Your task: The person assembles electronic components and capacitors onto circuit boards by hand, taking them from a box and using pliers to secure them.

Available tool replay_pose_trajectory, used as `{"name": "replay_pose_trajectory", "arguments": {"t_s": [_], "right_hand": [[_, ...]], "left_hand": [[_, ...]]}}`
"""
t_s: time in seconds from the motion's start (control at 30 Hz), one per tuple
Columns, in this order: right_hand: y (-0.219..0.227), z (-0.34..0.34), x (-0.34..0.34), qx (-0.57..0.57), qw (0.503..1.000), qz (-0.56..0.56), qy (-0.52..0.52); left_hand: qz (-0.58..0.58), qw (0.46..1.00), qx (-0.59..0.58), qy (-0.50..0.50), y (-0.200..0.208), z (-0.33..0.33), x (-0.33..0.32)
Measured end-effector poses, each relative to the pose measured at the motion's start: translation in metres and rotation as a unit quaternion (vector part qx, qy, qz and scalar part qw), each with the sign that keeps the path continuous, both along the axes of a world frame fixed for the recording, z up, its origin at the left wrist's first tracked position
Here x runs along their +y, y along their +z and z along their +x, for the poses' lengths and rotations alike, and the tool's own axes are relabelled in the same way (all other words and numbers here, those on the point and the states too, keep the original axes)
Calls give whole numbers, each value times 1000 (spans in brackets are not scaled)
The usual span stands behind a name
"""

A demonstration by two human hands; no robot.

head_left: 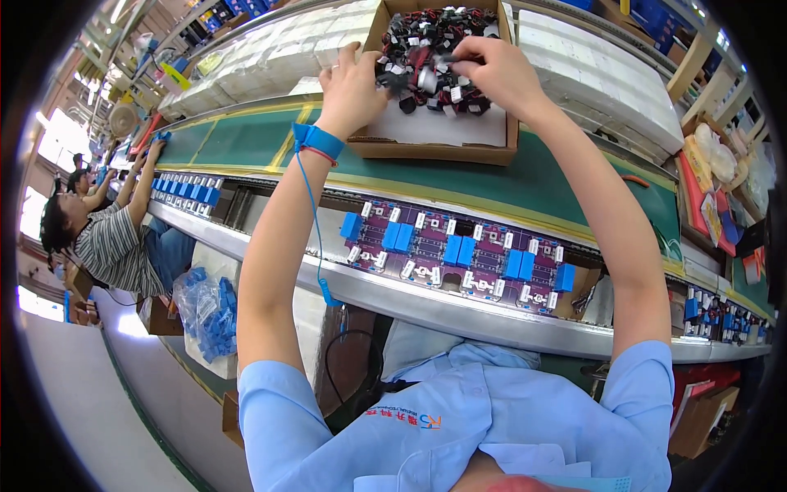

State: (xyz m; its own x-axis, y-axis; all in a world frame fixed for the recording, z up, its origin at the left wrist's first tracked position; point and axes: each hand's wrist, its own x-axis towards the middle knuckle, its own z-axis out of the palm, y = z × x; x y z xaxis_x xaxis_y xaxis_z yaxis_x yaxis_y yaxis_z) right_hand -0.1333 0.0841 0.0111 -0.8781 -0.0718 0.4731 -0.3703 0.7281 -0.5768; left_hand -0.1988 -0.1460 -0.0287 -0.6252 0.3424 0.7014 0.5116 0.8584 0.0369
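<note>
Right hand (500, 78): over the heap, thumb and forefinger pinched together on a thin dark wire lead (447, 61); detail blurred. Left hand (352, 94): at the box's left side, fingers bent, fingertips close to dark pieces at the heap's edge. Cannot tell if it grips one.

Under and between my hands: a tangled heap of black and red wire leads with small white plastic connectors (443, 37). It lies toward the far part of a shallow brown cardboard box (434, 152), whose pale bottom is bare at the near end.

On my left wrist, a bright blue band (320, 141), with a thin red cord bracelet beside it. From the band a blue cord (308, 197) runs down, coiled at its lower end.

The box sits over a green conveyor belt (254, 139) edged with yellow. Nearer me, between my forearms, a row of purple circuit boards (430, 246) carries upright blue rectangular blocks and white connectors. A silvery metal rail (459, 307) runs along their near side.

Beyond the belt, stacked white foam blocks (590, 66) stand both sides of the box. Off left, a clear plastic bag of blue pieces (205, 316); past it, a co-worker in a striped shirt (119, 246), arm stretched toward the line.
</note>
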Motion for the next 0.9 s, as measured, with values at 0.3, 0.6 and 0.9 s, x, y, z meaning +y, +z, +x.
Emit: {"name": "replay_pose_trajectory", "arguments": {"t_s": [0.3, 0.6, 0.9], "right_hand": [[-16, -1, 10, 144, 983, 105, 49], [-19, -5, 6, 173, 982, 33, 68], [-37, -16, 35, -142, 966, -136, 167]], "left_hand": [[255, 798, -440, -322, 42, 27, 44], [270, 683, -613, -292, 38, 21, 39], [399, 631, -539, -389, 52, 17, 31]]}}
